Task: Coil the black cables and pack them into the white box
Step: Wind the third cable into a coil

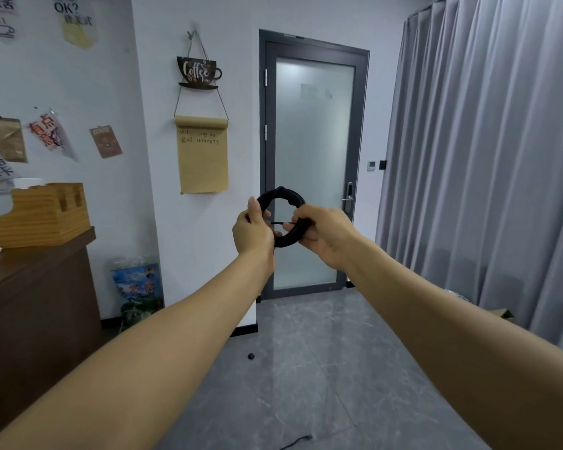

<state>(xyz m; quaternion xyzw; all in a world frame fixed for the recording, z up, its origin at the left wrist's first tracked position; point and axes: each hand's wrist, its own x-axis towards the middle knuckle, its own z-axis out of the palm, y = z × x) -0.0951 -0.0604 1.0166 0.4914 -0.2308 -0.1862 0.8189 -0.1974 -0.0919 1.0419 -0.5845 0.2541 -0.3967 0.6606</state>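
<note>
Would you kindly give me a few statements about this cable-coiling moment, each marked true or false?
1. Both hands hold the coiled black cable up in the air. True: the left hand grips its left side, the right hand its right side.
2. The coil lies inside the white box. False: it is held in front of the frosted glass door, and no white box is in view.
3. A thin strand of cable crosses the coil's opening. True.
4. The grey curtain hangs to the left of the door. False: it hangs to the right.
5. A small black object lies on the floor. True.
</note>
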